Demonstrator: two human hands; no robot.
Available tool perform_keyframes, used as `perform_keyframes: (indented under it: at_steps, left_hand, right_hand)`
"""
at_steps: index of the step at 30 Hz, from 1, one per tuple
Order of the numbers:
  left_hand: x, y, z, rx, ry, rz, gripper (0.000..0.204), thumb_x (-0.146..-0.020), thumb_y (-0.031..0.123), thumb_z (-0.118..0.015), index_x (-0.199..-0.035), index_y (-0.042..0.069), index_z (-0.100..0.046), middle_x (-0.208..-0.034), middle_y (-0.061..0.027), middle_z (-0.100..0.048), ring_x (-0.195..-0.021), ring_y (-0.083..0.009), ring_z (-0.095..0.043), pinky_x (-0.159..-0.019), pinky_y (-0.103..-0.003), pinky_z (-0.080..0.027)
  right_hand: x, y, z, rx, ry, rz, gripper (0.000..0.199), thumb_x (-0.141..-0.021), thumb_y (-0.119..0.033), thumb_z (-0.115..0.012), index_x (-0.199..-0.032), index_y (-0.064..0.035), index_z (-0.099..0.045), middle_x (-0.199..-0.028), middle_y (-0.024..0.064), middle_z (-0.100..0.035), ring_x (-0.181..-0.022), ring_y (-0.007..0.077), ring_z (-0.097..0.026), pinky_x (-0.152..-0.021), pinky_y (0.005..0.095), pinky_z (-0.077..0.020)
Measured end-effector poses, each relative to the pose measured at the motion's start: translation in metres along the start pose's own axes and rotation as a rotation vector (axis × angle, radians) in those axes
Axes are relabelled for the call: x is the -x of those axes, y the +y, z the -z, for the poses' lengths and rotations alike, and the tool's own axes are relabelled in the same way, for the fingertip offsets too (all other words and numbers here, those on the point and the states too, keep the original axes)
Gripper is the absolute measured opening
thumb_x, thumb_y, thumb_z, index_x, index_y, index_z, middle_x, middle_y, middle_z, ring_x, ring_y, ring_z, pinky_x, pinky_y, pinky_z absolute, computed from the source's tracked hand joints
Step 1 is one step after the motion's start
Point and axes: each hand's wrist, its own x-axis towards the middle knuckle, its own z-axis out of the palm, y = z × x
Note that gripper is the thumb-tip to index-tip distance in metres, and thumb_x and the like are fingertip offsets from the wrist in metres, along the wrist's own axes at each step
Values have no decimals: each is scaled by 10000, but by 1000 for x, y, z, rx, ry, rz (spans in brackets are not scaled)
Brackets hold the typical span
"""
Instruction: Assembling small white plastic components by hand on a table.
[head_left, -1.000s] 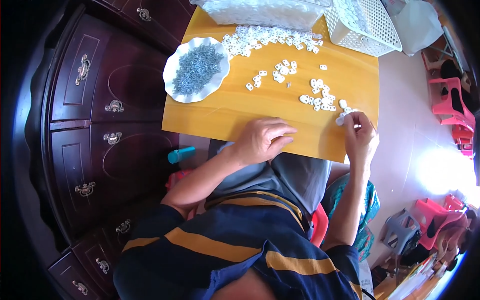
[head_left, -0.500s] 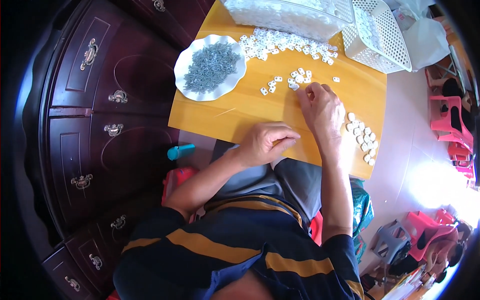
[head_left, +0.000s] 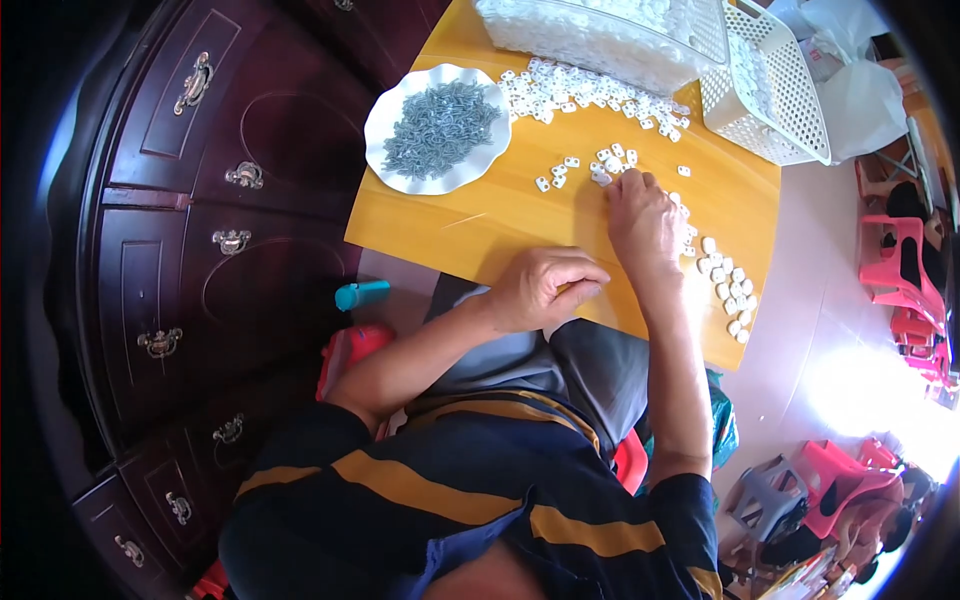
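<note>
My left hand (head_left: 550, 288) rests at the table's near edge, fingers curled and thumb against the index finger; whatever it may hold is hidden. Farther right, my right hand (head_left: 645, 218) reaches over the wooden table (head_left: 480, 238) with bent fingers drawn together. Its fingertips are beside a small cluster of white two-holed plastic pieces (head_left: 612, 162), and what they pinch cannot be made out. Left of that cluster lie several similar loose pieces (head_left: 558, 171). Rounded white pieces (head_left: 729, 290) lie in a group right of my right wrist.
A scalloped white dish (head_left: 380, 150) holds a heap of thin grey metal pieces (head_left: 440, 130). Along the back are a pile of white pieces (head_left: 580, 88), a clear bin (head_left: 600, 45) and a white perforated basket (head_left: 800, 140). Dark drawers (head_left: 150, 290) stand at left, pink stools (head_left: 890, 255) at right.
The whole view has shifted slightly. My right hand stays by the cluster, its fingers now pointing more downward; more white pieces show beside its right edge. My left hand keeps its curled pose.
</note>
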Motion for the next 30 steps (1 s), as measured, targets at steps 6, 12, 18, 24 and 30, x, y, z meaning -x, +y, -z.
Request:
perform_keyframes:
  at_steps: [6,12,18,24,30]
  left_hand:
    - [0,-2,-2,-23,4,-6,79,-886,-21,-702,-964,-26,-713,-902,-139,-732,-807,-276,-718,-714,-342,-561]
    - [0,1,-2,-48,4,12,69,-888,-30,-703,-957,-29,-709,-887,-135,-730,-779,-264,-714,-699,-335,-556]
    - [-1,3,-3,-37,0,41,68,-898,-40,-694,-963,-28,-711,-881,-127,-728,-775,-223,-709,-698,-309,-552]
    - [4,-3,-1,112,122,112,69,-918,-12,-696,-986,-20,-707,-879,-94,-732,-771,-153,-707,-678,-286,-550]
    - [6,-2,-1,177,283,247,150,-897,-3,-746,-1046,-4,-728,-909,-73,-741,-789,-111,-704,-707,-251,-566]
  right_hand:
    - [7,-13,1,131,-30,98,102,-889,-83,-610,-968,-37,-565,-917,158,-676,-792,316,-746,-653,410,-612]
    - [11,-15,-1,-11,-64,18,211,-971,-250,-609,-951,-43,-576,-918,192,-694,-805,378,-717,-697,494,-580]
    - [15,-14,3,-65,4,42,189,-963,-221,-616,-928,-40,-579,-870,185,-696,-765,368,-717,-674,481,-582]
    - [34,-11,30,-694,82,61,149,-963,-138,-641,-912,-7,-590,-772,177,-673,-682,325,-695,-606,408,-527]
    - [76,-15,25,-1056,-50,-120,129,-958,-98,-670,-901,-8,-597,-683,94,-626,-606,129,-603,-574,297,-481]
